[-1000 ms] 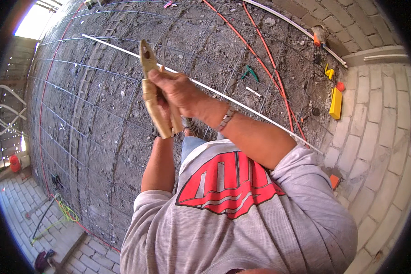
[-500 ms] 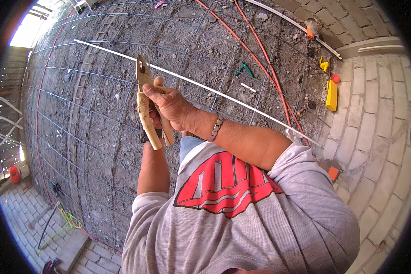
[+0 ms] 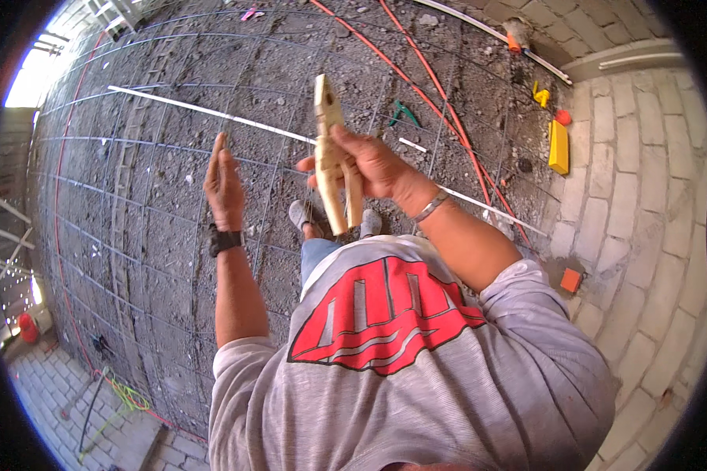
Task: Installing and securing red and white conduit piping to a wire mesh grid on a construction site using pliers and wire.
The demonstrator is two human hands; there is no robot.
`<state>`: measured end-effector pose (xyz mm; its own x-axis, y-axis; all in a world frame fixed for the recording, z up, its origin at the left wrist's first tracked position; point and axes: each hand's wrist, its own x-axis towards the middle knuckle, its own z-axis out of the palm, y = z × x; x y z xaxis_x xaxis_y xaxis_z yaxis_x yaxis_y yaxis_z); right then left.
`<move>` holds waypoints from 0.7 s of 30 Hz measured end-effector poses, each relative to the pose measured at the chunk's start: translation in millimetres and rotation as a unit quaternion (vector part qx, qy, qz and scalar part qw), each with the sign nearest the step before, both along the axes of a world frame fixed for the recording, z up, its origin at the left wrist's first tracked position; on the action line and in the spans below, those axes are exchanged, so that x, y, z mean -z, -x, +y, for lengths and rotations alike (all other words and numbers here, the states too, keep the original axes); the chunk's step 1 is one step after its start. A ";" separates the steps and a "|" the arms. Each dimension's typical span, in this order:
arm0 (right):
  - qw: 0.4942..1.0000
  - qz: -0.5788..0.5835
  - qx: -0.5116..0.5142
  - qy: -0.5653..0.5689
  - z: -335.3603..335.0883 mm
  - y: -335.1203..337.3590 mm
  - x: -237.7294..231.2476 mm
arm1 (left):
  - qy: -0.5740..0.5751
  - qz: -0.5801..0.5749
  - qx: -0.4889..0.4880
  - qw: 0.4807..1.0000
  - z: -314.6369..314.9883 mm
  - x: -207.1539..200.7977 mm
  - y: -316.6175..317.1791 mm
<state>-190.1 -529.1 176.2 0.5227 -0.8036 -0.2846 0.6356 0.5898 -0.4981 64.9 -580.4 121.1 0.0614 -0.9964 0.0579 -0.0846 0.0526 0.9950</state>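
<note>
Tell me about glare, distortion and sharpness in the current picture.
Head view: glare whites out the opening at upper left; same view: pale blocks at right look bent, corners go black; same view: pliers in the right hand look fairly sharp.

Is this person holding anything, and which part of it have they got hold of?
Yes: pliers, in the right hand, gripped by the upper handles, near the joint. The left hand is open; nothing shows in it.
</note>
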 end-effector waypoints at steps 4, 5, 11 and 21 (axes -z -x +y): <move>0.982 0.164 0.092 0.036 16.5 86.3 -16.0 | -0.053 0.016 0.025 0.998 4.3 -0.6 -9.3; 0.975 0.203 0.079 0.042 21.6 110.2 -24.1 | -0.047 0.003 0.021 0.999 6.6 -1.1 -8.4; 0.957 0.054 0.272 0.083 73.7 173.7 -23.6 | -0.107 0.107 0.022 0.988 18.0 -13.2 10.7; 0.876 0.395 0.196 0.195 57.4 116.9 -2.8 | -0.100 0.064 0.102 0.988 19.8 -56.8 34.2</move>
